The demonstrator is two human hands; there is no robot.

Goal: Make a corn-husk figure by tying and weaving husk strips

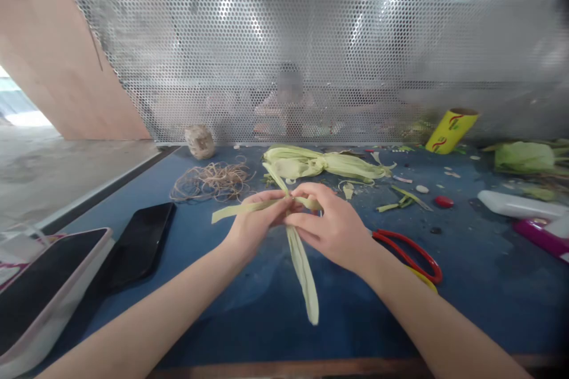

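Both hands meet over the middle of the blue table, pinching pale green corn husk strips (303, 269) where they cross. My left hand (255, 222) is closed on the crossing from the left; one strip end sticks out past it to the left. From the other side my right hand (331, 222) is closed on a folded strip, thumb and fingers close to the left fingertips. A long strip hangs toward me below the hands, and another points away. The exact crossing is partly hidden by fingers. Just beyond lies a bundle of corn husks (329, 163).
Tangled twine (213, 180) and a pale lump (200, 142) lie at left, with a black phone (144, 239) and a larger phone (48, 290) nearer. Red-handled scissors (411, 251) rest by my right forearm. A yellow tube (451, 131) stands before the perforated metal screen (240, 59).
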